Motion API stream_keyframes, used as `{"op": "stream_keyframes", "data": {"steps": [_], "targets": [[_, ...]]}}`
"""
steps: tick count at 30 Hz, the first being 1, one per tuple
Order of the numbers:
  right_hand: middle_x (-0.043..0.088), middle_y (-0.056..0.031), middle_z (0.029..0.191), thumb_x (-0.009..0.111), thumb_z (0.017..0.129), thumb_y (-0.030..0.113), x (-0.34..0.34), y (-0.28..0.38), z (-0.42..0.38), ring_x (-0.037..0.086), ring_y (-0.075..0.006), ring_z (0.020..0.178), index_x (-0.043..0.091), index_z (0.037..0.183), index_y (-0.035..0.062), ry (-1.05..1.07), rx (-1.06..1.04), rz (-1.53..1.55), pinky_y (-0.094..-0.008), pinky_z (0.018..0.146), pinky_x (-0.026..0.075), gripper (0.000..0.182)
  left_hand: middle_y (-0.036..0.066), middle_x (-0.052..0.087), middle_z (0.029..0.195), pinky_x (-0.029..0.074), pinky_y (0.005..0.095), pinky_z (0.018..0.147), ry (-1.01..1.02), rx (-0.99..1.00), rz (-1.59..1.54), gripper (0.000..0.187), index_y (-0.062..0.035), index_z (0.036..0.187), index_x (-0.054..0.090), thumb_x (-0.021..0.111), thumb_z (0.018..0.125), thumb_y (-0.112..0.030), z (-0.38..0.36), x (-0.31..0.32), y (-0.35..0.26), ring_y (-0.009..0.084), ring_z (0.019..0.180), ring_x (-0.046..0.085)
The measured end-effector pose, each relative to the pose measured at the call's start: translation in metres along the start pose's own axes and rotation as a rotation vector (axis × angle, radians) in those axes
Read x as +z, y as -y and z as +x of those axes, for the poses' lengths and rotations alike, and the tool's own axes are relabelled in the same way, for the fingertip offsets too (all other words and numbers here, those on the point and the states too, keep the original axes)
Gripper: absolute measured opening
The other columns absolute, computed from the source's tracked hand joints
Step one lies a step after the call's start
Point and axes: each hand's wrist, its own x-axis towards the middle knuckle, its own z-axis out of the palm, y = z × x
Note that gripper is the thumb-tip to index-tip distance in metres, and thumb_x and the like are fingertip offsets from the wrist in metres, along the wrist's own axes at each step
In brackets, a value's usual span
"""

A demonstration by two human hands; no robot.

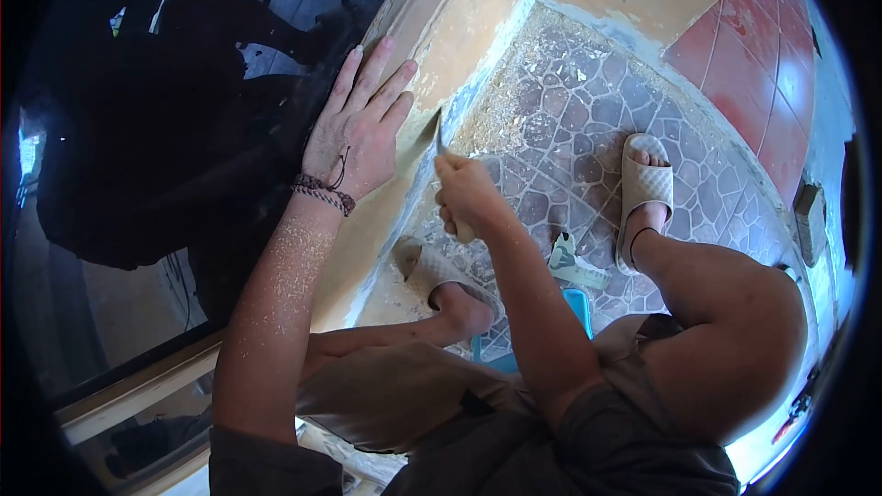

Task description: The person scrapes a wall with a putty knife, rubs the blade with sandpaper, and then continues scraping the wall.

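Observation:
My left hand (360, 129) lies flat with its fingers spread, against the dark glass pane (266, 110) and its frame edge; a braided bracelet is on the wrist. My right hand (467, 195) is closed around a scraper (439, 131), whose thin blade points at the lower part of the peeling wall (418, 133). Whether the blade touches the wall I cannot tell. Pale flakes lie on the patterned stone floor (570, 110) beside the wall's foot. Flecks of dust cover the left forearm.
My feet in beige slippers (648, 186) stand on the floor. Between them are a blue plastic object (578, 308), partly hidden, and a pale green patterned piece (574, 266). Red tiles (749, 64) are at the upper right, and a grey block (811, 223) stands at the right edge.

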Motion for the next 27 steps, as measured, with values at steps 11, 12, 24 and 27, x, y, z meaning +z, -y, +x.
{"op": "stream_keyframes", "data": {"steps": [11, 12, 24, 27], "targets": [[0.047, -0.0047, 0.061, 0.044, 0.099, 0.029, -0.014, -0.011, -0.001, 0.047, -0.016, 0.044, 0.053, 0.116, 0.0027, -0.002, -0.031, 0.004, -0.0336, 0.037, 0.042, 0.032, 0.009, 0.049, 0.138, 0.019, 0.049, 0.116, 0.006, 0.007, 0.014, 0.024, -0.0025, 0.102, 0.064, 0.053, 0.081, -0.005, -0.002, 0.0, -0.002, 0.0319, 0.141, 0.026], [0.047, -0.0041, 0.063, 0.044, 0.099, 0.03, -0.008, -0.01, -0.005, 0.045, -0.0145, 0.043, 0.052, 0.122, 0.0057, -0.035, -0.02, 0.023, -0.0319, 0.037, 0.041, 0.034, 0.009, 0.049, 0.139, 0.019, 0.0489, 0.116, 0.004, 0.008, 0.026, 0.024, -0.0026, 0.102, 0.064, 0.053, 0.081, -0.005, 0.0, -0.001, -0.002, 0.032, 0.141, 0.026], [0.045, -0.0018, 0.063, 0.043, 0.1, 0.031, 0.003, -0.003, -0.009, 0.045, -0.0127, 0.045, 0.05, 0.13, 0.0115, 0.012, 0.023, -0.002, -0.0319, 0.038, 0.041, 0.036, 0.008, 0.047, 0.14, 0.018, 0.0486, 0.117, 0.034, -0.019, 0.002, 0.026, -0.0034, 0.105, 0.064, 0.052, 0.082, -0.006, 0.002, -0.004, -0.002, 0.0308, 0.141, 0.024], [0.045, -0.0022, 0.062, 0.042, 0.1, 0.03, 0.0, -0.008, -0.008, 0.045, -0.0133, 0.044, 0.051, 0.126, 0.0093, 0.029, 0.006, 0.015, -0.0327, 0.038, 0.041, 0.034, 0.007, 0.048, 0.14, 0.018, 0.0484, 0.117, 0.015, 0.001, 0.026, 0.025, -0.0035, 0.104, 0.064, 0.053, 0.082, -0.006, 0.0, -0.002, -0.002, 0.0306, 0.141, 0.025]]}}
